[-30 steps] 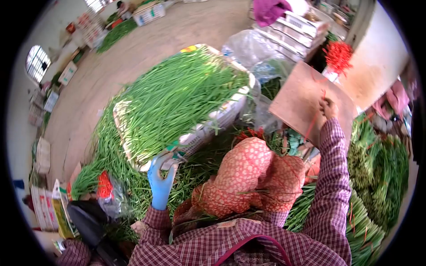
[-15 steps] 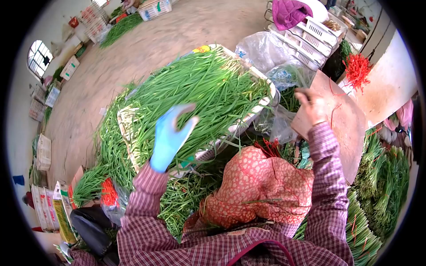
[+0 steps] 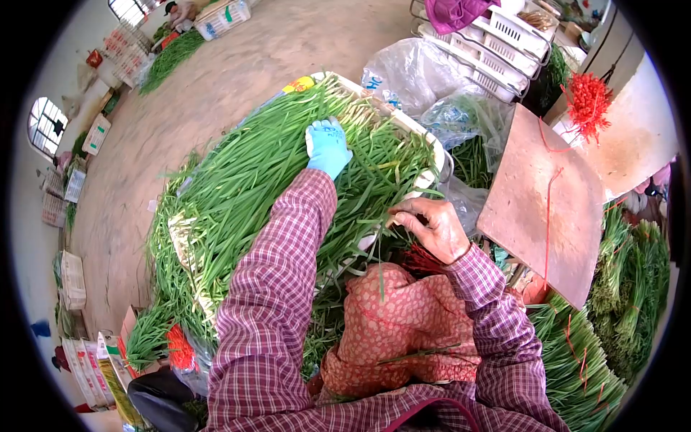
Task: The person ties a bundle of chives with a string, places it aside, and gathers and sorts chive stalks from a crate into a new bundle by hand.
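Note:
A white crate (image 3: 437,155) is heaped with long green stalks (image 3: 252,165), their pale ends toward its far right and near left. My left hand (image 3: 328,147), in a blue glove, is closed on stalks near the far part of the heap. My bare right hand (image 3: 432,227) is beside the crate's near right edge, thumb and fingers pinched together around a few thin green leaves. Below it, a red patterned cloth (image 3: 403,324) covers my lap. A board (image 3: 540,209) stands at the right with a red tie (image 3: 548,223) lying on it.
Red ties (image 3: 586,104) hang in a bunch behind the board. Stacked white crates (image 3: 497,54) and plastic bags (image 3: 417,75) are at the back right. Tied green bundles (image 3: 576,360) lie at the lower right. A person (image 3: 180,14) is far off at the upper left.
My left hand has moved forward over the heap and closed on stalks. My right hand has come from the board to the crate's near edge and pinched some leaves.

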Demonstrator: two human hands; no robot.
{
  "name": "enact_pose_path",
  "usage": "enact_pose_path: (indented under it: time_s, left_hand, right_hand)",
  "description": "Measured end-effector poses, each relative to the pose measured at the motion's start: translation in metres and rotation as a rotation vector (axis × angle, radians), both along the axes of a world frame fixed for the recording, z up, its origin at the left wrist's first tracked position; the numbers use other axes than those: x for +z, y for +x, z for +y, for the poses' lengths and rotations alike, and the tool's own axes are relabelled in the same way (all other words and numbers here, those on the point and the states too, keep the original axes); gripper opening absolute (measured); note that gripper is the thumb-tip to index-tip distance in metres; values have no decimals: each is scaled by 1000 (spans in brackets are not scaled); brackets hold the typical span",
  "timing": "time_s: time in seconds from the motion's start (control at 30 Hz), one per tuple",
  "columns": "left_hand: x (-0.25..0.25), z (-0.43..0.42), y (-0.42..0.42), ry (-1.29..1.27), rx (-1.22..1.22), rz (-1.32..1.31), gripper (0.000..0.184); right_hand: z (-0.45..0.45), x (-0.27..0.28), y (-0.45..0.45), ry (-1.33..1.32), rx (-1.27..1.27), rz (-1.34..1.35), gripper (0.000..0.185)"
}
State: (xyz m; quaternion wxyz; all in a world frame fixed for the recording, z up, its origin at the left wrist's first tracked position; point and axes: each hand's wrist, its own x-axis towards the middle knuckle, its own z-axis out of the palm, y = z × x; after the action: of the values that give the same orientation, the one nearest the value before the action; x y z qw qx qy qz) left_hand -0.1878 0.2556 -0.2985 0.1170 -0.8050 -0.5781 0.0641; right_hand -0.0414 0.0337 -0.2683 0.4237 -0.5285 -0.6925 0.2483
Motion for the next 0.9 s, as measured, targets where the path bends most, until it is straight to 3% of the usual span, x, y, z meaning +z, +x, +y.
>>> enact_pose_path:
  time_s: [0.2,0.27,0.37,0.57,0.67,0.77,0.9]
  left_hand:
    - [-3,15,4,11,130,-89,85]
    - [2,23,3,-105,138,-37,78]
    - [5,28,-7,-167,134,-162,71]
    - [8,32,-61,-96,4,-657,77]
    - [13,26,-73,-82,2,-747,76]
    - [5,28,-79,-91,-20,-852,76]
    - [11,16,-77,-23,-64,-896,71]
  right_hand:
    - [23,-6,8,-45,-9,27,18]
    - [35,-14,10,-105,-9,101,20]
    - [53,-16,16,-174,-48,164,28]
    - [108,-25,27,-196,-96,497,74]
    - [134,-24,14,-292,-100,596,96]
    - [173,-53,8,-314,-126,451,112]
    - [184,-33,-19,-330,-6,466,127]
